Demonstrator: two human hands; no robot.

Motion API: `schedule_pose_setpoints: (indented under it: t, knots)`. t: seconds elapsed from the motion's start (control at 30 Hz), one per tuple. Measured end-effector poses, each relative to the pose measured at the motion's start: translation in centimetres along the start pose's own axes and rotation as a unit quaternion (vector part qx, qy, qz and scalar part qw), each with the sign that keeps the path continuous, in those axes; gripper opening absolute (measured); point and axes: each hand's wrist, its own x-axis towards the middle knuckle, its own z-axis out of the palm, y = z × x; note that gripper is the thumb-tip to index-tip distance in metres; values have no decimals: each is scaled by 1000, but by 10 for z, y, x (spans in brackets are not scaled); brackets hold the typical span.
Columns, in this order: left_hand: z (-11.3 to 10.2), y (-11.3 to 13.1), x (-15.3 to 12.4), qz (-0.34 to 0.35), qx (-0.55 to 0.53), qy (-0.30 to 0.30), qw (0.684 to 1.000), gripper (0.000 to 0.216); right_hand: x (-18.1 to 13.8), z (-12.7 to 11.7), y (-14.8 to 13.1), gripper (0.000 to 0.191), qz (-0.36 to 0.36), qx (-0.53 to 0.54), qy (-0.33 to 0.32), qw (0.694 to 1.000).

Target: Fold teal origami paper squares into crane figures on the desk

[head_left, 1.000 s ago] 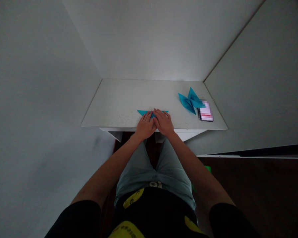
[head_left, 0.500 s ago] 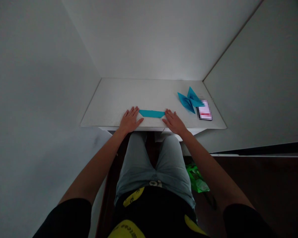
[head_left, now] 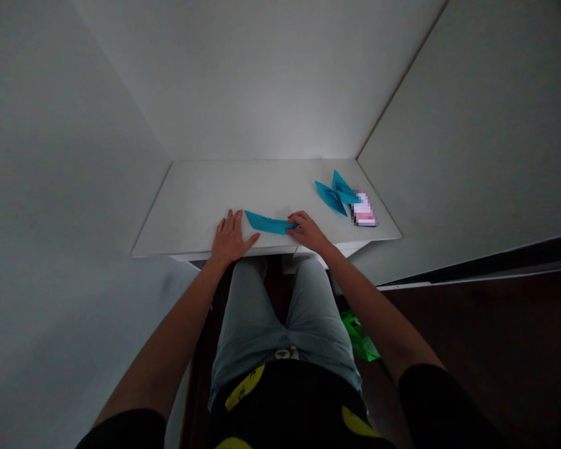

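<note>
A long strip of folded blue paper (head_left: 267, 224) lies near the front edge of the white table. My right hand (head_left: 308, 232) pinches its right end between thumb and fingers, and that end is partly hidden. My left hand (head_left: 230, 237) rests on the tabletop just beside the strip's left end, fingers spread, with a small gap to the paper. Off to the right, two pointed blue folded paper pieces (head_left: 331, 195) sit close together, one tip lying over a phone (head_left: 364, 212) whose screen is blurred out.
The white table (head_left: 206, 187) stands in a corner, with walls at its back and left and a pale panel (head_left: 449, 156) at its right. Below, on the dark floor, a green plastic bag (head_left: 361, 337) lies beside my right leg.
My right hand has gone from lying flat to pinching the strip's right end. The strip now slants and its left end is clear of my left hand. The view has shifted slightly.
</note>
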Motion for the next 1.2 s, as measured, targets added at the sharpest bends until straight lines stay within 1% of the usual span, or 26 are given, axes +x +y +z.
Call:
schedule_pose_setpoints:
  t: [0.07, 0.13, 0.2, 0.3, 0.37, 0.43, 0.53, 0.63, 0.7, 0.77, 0.83, 0.93, 1.0, 1.1, 1.2]
  knots:
    - [1, 0, 0, -1, 1, 0, 1000, 99, -7, -8, -2, 16, 6, 27, -18, 999]
    - [1, 0, 0, 3, 3, -2, 1000, 99, -16, -24, 3, 17, 20, 10, -28, 999]
    - [1, 1, 0, 7, 5, -5, 1000, 97, -24, -47, 13, 20, 28, -37, -9, 999]
    - [1, 1, 0, 8, 6, -1, 1000, 92, -34, -84, 33, 25, 52, -126, 54, 989]
    - [2, 0, 0, 9, 5, 3, 1000, 90, -40, -105, 43, 26, 88, -197, 77, 974]
    - [2, 0, 0, 12, 6, 5, 1000, 90, -44, -118, 49, 27, 134, -264, 78, 952]
    - [2, 0, 1, 16, 18, 4, 1000, 89, -47, -126, 50, 31, 194, -336, 62, 920]
    - [1, 1, 0, 16, 35, -7, 999, 87, -44, -127, 49, 37, 226, -377, 35, 897]
    - [1, 1, 0, 16, 45, -10, 999, 86, -40, -126, 49, 39, 243, -388, 21, 889]
    - [2, 0, 0, 19, 51, -7, 998, 85, -38, -125, 49, 38, 246, -385, 19, 889]
    - [4, -1, 0, 22, 53, -1, 998, 86, -38, -122, 50, 35, 223, -377, 47, 898]
    - [5, -2, 0, 22, 50, 1, 998, 86, -42, -119, 56, 32, 172, -357, 138, 908]
    - [4, -1, 0, 18, 44, 1, 999, 85, -45, -121, 65, 34, 159, -317, 197, 914]
    - [3, 1, 0, 13, 34, 0, 999, 85, -46, -135, 84, 35, 198, -231, 245, 920]
    - [3, 1, 0, 15, 27, 3, 1000, 87, -41, -154, 102, 33, 237, -209, 246, 916]
